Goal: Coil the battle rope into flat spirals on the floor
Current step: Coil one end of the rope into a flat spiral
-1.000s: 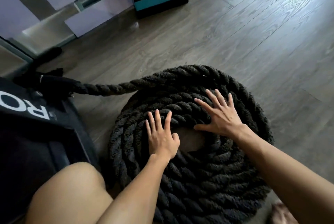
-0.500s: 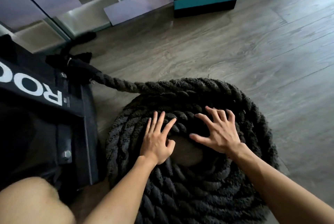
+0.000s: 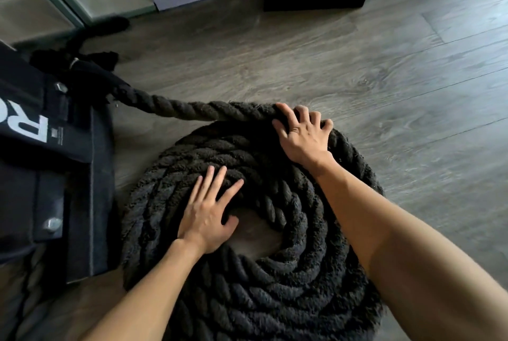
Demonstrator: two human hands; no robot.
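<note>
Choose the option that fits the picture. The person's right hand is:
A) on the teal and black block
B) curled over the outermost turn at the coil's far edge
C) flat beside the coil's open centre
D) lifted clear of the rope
B: the right hand has its fingers curled over the outer turn of the battle rope, while the left hand lies flat by the centre.

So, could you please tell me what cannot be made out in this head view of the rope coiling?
- Near edge of the thick black braided rope coil: cut off by the bottom edge and covered by both forearms.
- Rope's anchored end: hidden behind the black steel rack base.
- White lettering on the rack: cut off at the left edge.
- Right hand fingertips: curled over the rope, out of sight.
- Left hand: its palm is hidden.
</note>
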